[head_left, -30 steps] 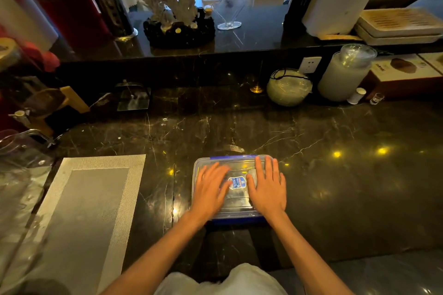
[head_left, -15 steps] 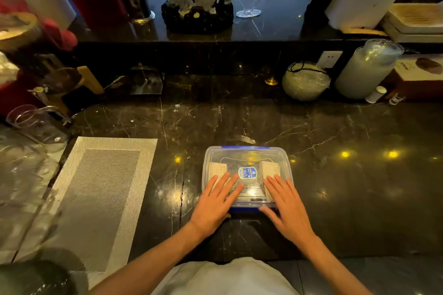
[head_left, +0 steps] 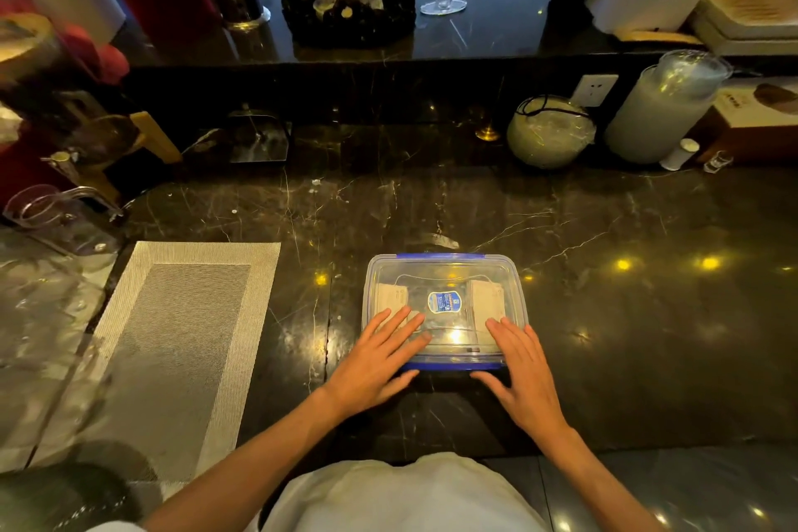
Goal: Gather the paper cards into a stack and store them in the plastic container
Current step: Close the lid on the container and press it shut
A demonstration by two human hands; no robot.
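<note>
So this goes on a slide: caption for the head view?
Both hands, left and right, rest open on the lidded plastic container holding paper cards.

A dark veined marble bench (head_left: 604, 315) mirrors small yellow ceiling lights; a raised black ledge (head_left: 475, 39) behind carries a white wall socket (head_left: 595, 90).

A clear plastic container (head_left: 444, 307) with its lid on sits on the dark marble counter (head_left: 626, 337); paper cards (head_left: 487, 302) are visible inside through the lid. The left hand (head_left: 380, 363) and right hand (head_left: 524, 376) lie flat, fingers extended, on the lid's near edge. A woven placemat (head_left: 181, 341) lies to the left, apart from the container.
</note>
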